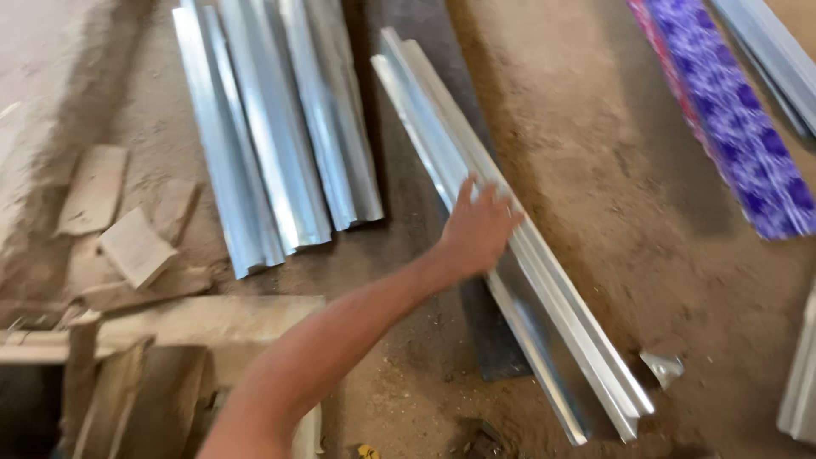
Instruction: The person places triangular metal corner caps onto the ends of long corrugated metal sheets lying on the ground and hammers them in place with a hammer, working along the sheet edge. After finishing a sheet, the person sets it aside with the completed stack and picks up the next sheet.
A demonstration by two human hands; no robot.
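I am seeing one arm reaching in from 7 o'clock, and I am reading it as the left hand (476, 229). It is resting on the long folded metal channel (544, 297) that is lying on the dirt floor (595, 153). The channel is running diagonally from 12 o'clock, near the top centre, down to about 5 o'clock, where its cut end is showing an angular profile.

The fingers (497, 197) are lying spread and nearly flat, pointing toward 1 o'clock. The palm is sitting over the channel's left flange, roughly midway along its length. The fingertips are touching the raised middle fold. I cannot tell whether the thumb is hooking under the near edge, since the hand is blurring slightly, so I am not recording a closed grip. The channel is extending past the fingers in both directions, with the longer visible part lying toward 5 o'clock.

The right hand is not showing in the view.

Surroundings:
- A stack of similar metal sections (272, 127) is lying at 11 o'clock, well apart from the hand, with a dark strip of floor between it and the channel.
- A small bent offcut of sheet metal (663, 367) is lying just beside the channel's lower end, at 4 o'clock.
- A purple patterned sheet (739, 119) is lying at 2 o'clock.
- Wooden scraps (136, 246) are lying at 9 o'clock.
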